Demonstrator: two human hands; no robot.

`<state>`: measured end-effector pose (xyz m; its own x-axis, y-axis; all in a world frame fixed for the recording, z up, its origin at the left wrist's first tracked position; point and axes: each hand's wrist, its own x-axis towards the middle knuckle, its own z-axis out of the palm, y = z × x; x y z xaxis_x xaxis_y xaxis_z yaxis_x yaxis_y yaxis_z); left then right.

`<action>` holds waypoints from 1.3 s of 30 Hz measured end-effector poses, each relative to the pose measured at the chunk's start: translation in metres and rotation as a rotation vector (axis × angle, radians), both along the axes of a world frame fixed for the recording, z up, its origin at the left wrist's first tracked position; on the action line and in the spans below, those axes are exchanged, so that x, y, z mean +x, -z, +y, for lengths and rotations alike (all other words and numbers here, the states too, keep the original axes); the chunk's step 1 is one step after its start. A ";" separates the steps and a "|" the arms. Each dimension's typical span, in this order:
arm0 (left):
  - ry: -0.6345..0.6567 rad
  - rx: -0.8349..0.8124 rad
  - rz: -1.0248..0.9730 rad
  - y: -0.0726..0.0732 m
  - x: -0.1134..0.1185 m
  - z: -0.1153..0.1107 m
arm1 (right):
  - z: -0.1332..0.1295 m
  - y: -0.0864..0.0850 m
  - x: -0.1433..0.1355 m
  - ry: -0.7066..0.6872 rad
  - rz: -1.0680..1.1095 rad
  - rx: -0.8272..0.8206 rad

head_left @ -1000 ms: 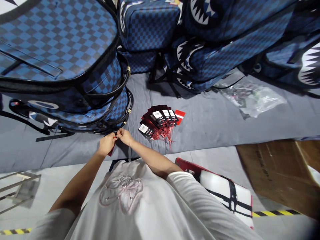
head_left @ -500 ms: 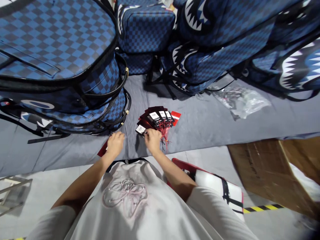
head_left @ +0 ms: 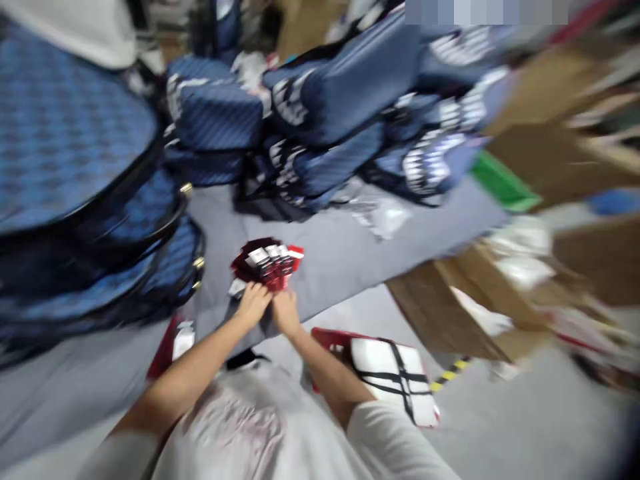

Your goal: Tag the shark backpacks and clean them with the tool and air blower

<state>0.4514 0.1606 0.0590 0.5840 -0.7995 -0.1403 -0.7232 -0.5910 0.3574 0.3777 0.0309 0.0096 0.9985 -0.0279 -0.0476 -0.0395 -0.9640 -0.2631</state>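
Both left hand point(head_left: 254, 305) and right hand point(head_left: 285, 311) sit half-curled at the red strings point(head_left: 279, 280) of fanned tags point(head_left: 250, 257), near the worktop's point(head_left: 340, 260) front edge; blur hides any grip. Spreading probably separates the tags, while bunched strings keep them together.

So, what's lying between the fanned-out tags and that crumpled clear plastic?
Only a stretch of grey cloth shows between the fanned tags and the crumpled clear plastic. The head view shows this, though it's blurred.
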 end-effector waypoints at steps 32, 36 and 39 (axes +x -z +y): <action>-0.051 -0.130 -0.118 -0.043 0.022 0.032 | -0.048 -0.065 0.039 0.042 -0.070 0.065; -0.241 -0.338 -0.171 -0.048 -0.008 0.107 | -0.001 -0.033 0.060 -0.110 -0.044 0.192; -0.305 -0.575 -0.311 -0.057 -0.030 0.141 | 0.031 -0.023 0.067 -0.202 -0.022 0.244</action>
